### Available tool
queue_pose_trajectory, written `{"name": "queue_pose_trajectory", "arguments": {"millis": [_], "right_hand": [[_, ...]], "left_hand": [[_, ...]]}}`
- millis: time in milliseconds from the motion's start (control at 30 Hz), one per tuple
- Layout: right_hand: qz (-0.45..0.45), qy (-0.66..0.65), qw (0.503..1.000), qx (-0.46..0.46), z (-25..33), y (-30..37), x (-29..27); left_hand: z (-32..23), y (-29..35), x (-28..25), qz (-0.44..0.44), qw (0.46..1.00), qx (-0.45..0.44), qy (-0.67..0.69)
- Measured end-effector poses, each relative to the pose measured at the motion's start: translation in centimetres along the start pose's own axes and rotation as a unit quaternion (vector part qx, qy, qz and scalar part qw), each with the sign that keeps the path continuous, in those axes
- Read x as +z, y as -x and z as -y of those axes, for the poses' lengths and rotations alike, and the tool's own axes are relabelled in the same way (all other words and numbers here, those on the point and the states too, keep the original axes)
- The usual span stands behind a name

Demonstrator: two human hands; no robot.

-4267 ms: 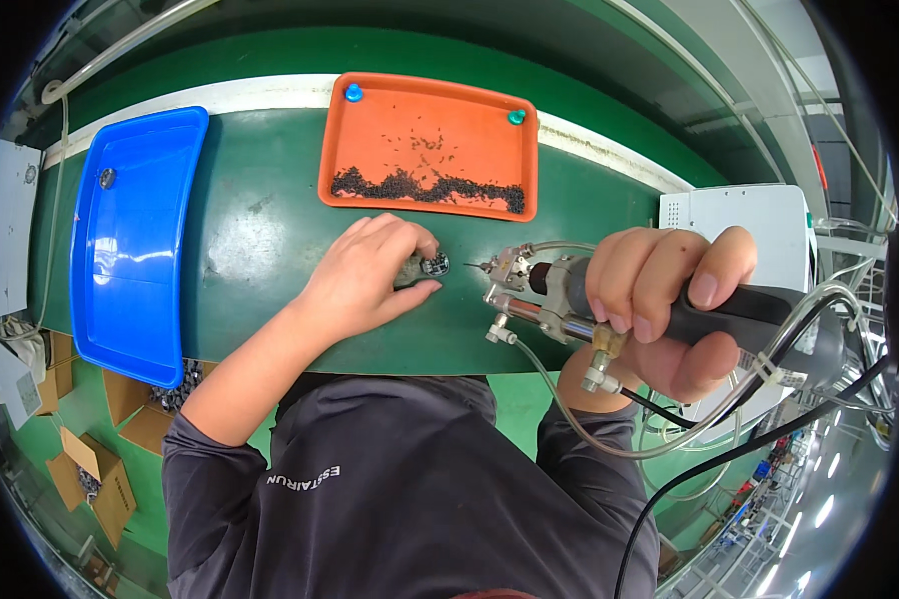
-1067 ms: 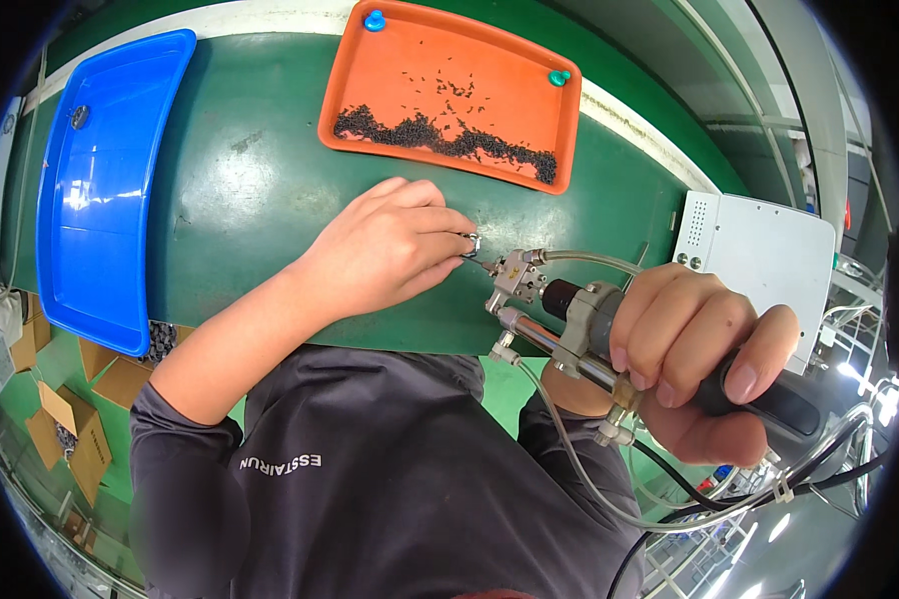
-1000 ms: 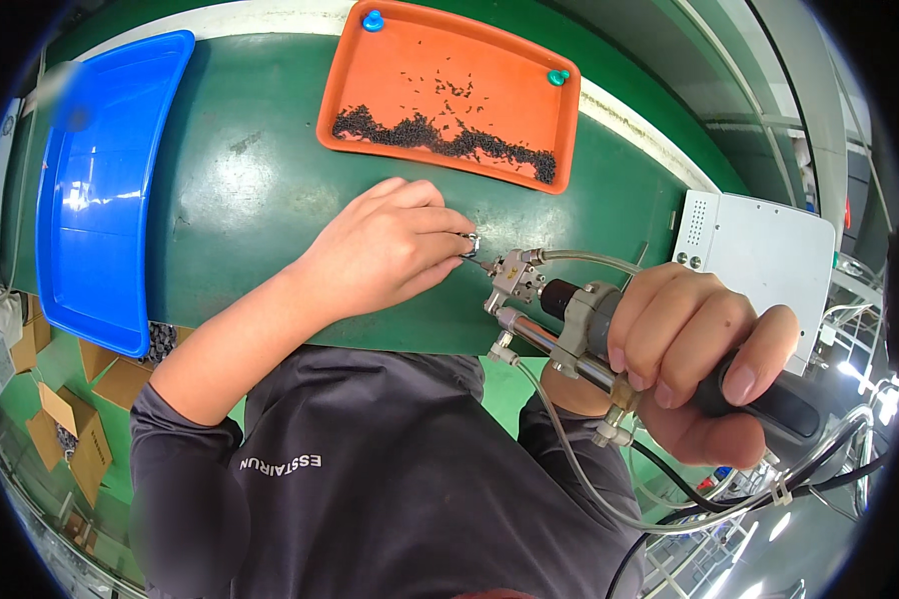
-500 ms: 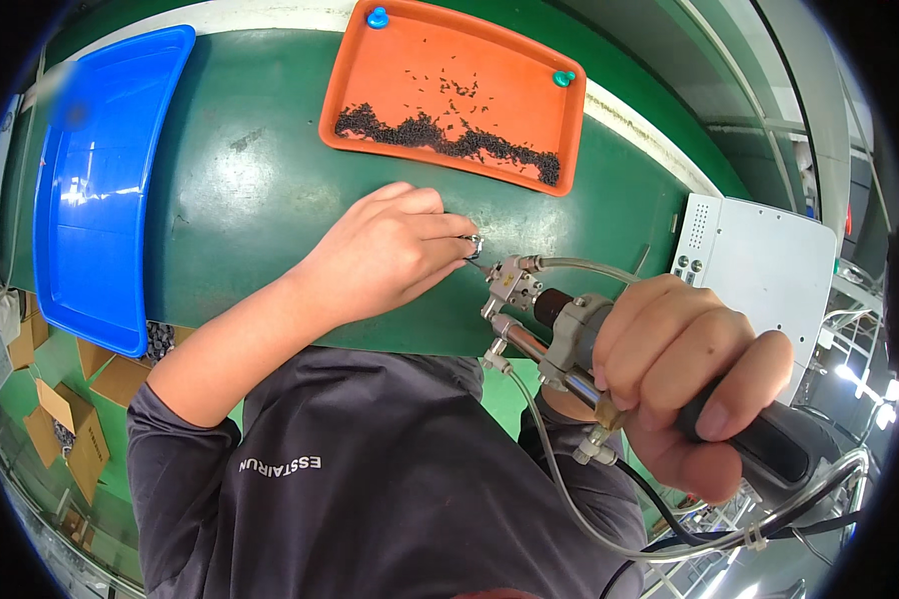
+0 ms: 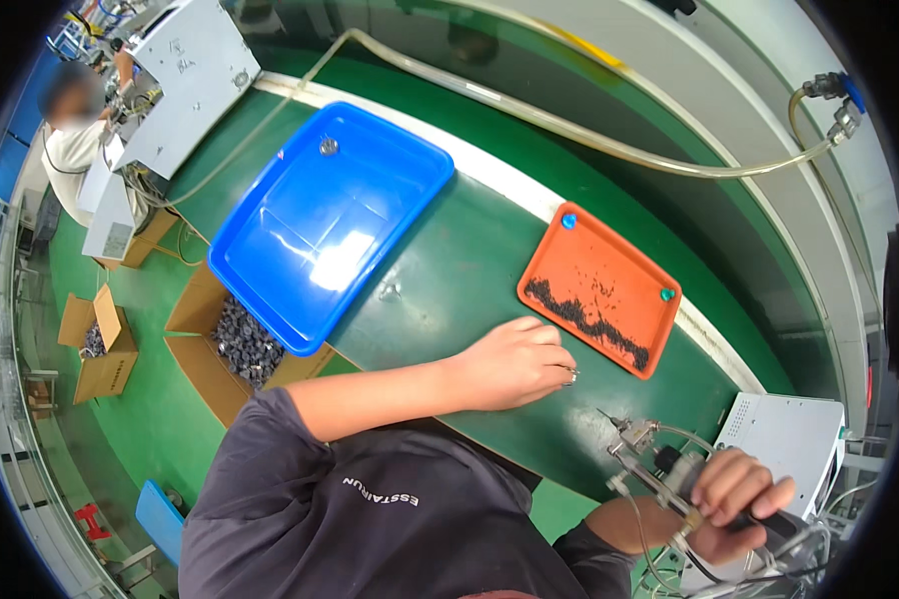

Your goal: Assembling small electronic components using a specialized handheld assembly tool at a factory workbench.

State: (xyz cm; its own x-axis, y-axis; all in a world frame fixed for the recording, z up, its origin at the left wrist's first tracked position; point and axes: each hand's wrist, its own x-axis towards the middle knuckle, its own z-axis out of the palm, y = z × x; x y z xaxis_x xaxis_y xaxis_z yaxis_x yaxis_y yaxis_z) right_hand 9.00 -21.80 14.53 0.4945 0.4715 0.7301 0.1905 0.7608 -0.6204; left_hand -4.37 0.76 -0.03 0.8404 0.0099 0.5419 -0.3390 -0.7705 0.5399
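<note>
Metal part (image 5: 571,377) stayed pinched in left fingers (image 5: 548,376); I saw right fingers (image 5: 732,479), wrapped round the needle tool (image 5: 679,473), had backed off, leaving a gap.

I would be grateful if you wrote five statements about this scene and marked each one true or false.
1. The right hand grips a tool. True.
2. The orange tray holds black bits. True.
3. The left hand is inside the orange tray. False: it is at the bench, holding a small part.
4. The tool's tip touches the small part. False: a gap shows between them.
5. A round piece lies in the blue tray. True.
</note>
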Motion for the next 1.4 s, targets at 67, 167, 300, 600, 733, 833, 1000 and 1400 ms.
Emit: {"name": "queue_pose_trajectory", "arguments": {"millis": [67,167,300,600,733,833,1000,1400], "right_hand": [[-0.007,-0.002,1.000,-0.026,0.6,-0.5,0.0],[-0.032,0.047,0.998,-0.025,-0.6,-0.2,0.2],[-0.046,0.071,0.996,-0.014,-1.2,0.4,0.0],[-0.050,0.068,0.996,0.010,-2.6,-0.1,-0.8],[0.002,0.027,0.999,0.039,-1.2,-0.7,-1.2],[0.104,-0.025,0.993,0.051,-2.3,-2.0,-2.9],[0.134,-0.042,0.990,0.019,-2.1,-2.6,-3.5],[0.117,-0.006,0.993,0.019,-2.2,-3.4,-3.4]], "left_hand": [[-0.2,0.7,-4.6,-0.037,0.995,-0.012,-0.089],[2.6,1.5,-12.4,-0.080,0.970,-0.049,-0.225],[10.2,4.5,-21.2,-0.090,0.918,-0.196,-0.333],[20.5,4.7,-24.3,-0.093,0.926,-0.238,-0.277],[28.8,-1.7,-26.5,-0.144,0.921,-0.227,-0.282],[39.7,-1.4,-29.6,-0.161,0.860,-0.258,-0.409],[46.9,0.7,-32.6,-0.158,0.753,-0.482,-0.419],[50.4,-0.4,-30.9,-0.056,0.724,-0.566,-0.391]]}}
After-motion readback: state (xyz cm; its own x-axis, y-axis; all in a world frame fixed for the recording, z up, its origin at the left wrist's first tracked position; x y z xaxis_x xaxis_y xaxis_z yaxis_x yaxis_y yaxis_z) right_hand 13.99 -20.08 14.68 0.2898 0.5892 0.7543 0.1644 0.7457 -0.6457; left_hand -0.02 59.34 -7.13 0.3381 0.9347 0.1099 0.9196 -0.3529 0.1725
